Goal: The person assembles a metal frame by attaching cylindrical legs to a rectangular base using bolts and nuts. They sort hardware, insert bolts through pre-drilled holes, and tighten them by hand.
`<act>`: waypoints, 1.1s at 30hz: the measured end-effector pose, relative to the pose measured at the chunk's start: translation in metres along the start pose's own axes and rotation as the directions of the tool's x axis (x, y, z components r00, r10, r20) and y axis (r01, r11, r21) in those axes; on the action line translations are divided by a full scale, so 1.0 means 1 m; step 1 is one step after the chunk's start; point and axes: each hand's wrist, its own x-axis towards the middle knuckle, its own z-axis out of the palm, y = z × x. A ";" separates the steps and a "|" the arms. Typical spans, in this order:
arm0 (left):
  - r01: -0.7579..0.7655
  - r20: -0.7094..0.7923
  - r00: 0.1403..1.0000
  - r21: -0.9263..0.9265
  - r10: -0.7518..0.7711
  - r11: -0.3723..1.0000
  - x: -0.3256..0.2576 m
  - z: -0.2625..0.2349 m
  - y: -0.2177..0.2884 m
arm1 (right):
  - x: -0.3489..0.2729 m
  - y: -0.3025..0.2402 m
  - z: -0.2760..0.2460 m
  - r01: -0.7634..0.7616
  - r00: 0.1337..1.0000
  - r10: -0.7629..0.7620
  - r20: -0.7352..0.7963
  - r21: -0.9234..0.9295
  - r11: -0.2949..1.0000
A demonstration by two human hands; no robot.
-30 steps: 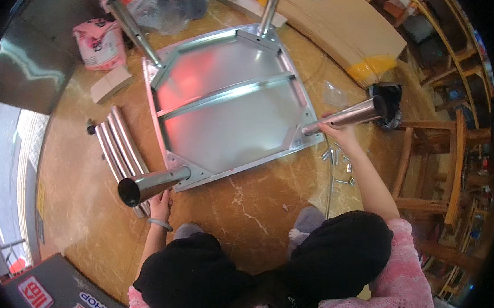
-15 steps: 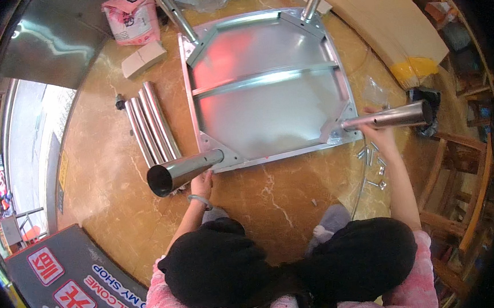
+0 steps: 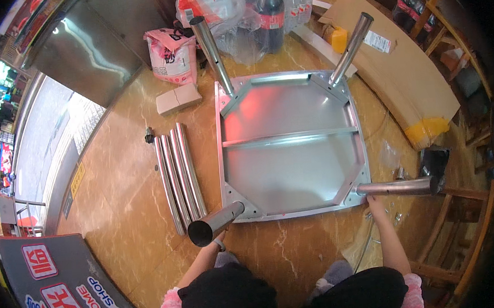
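Observation:
An upturned steel table top (image 3: 293,162) lies on the marble floor with four tube legs sticking up. My left hand (image 3: 220,240) reaches under the near-left leg (image 3: 215,225), which hides most of it; only the wrist with a bracelet shows. My right hand (image 3: 373,204) is at the base of the near-right leg (image 3: 395,187), fingers against the tube where it meets the corner bracket. The two far legs (image 3: 211,48) (image 3: 349,49) stand at the far corners.
Several loose steel tubes (image 3: 178,173) lie left of the table top, a small cardboard box (image 3: 178,99) beyond them. Bags and bottles (image 3: 237,11) stand at the back, flat cardboard (image 3: 401,69) at the right. Screws (image 3: 397,217) lie by wooden chairs (image 3: 463,207).
My head has moved, so the table sits lower and more central in view. Both hands stay at the bases of the two near legs.

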 end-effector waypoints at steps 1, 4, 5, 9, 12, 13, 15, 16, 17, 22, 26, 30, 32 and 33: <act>-0.057 -0.026 0.998 0.013 0.057 0.998 0.001 0.000 -0.009 | -0.001 -0.007 -0.003 0.071 0.996 -0.078 -0.053 -0.109 0.991; -0.177 -0.117 0.974 0.135 0.193 0.975 -0.006 -0.002 -0.023 | -0.005 -0.024 -0.010 0.083 0.996 -0.084 -0.002 -0.108 0.991; -0.183 -0.144 0.965 0.222 0.218 0.958 -0.011 -0.003 -0.022 | -0.008 -0.027 -0.010 0.063 0.997 -0.062 0.038 -0.023 0.998; -0.320 -0.150 0.857 0.595 0.493 0.737 -0.021 -0.003 0.006 | -0.023 -0.024 -0.005 0.158 0.978 -0.189 -0.084 -0.287 0.945; -0.395 -0.180 0.777 0.606 0.603 0.690 -0.029 -0.006 0.022 | -0.037 -0.023 -0.003 0.109 0.969 -0.146 -0.197 -0.187 0.976; -0.199 -0.182 0.950 0.280 0.255 0.939 -0.038 -0.011 0.021 | -0.041 -0.025 -0.005 0.080 0.969 -0.122 -0.216 -0.193 0.978; 0.007 -0.085 0.996 0.056 -0.002 0.998 -0.045 -0.017 0.013 | -0.048 -0.032 -0.012 0.004 0.977 0.010 -0.213 0.061 0.998; -0.089 -0.115 0.987 0.164 0.108 0.982 -0.047 -0.021 0.006 | -0.052 -0.037 -0.016 -0.063 0.983 0.091 -0.158 0.171 0.983; -0.102 -0.119 0.986 0.143 0.120 0.984 -0.051 -0.025 -0.002 | -0.053 -0.042 -0.019 -0.130 0.980 0.165 -0.113 0.268 0.955; -0.066 -0.075 0.995 0.053 0.070 0.996 -0.073 -0.035 -0.020 | -0.061 -0.044 -0.032 -0.286 0.954 0.268 0.132 0.664 0.691; 0.013 -0.051 0.999 0.028 -0.012 1.000 -0.094 -0.035 -0.007 | -0.059 -0.031 -0.030 -0.330 0.928 0.358 0.098 0.662 0.673; 0.049 -0.049 0.997 -0.026 -0.051 0.998 -0.105 -0.029 -0.001 | -0.055 -0.030 -0.023 -0.279 0.960 0.191 0.205 0.635 0.720; 0.058 -0.038 0.997 -0.046 -0.060 0.997 -0.106 -0.022 -0.002 | -0.055 -0.035 -0.028 -0.475 0.877 0.427 0.221 0.534 0.699; 0.056 -0.031 0.998 -0.054 -0.058 0.997 -0.104 -0.019 -0.002 | -0.054 -0.039 -0.029 -0.385 0.922 0.288 0.257 0.552 0.740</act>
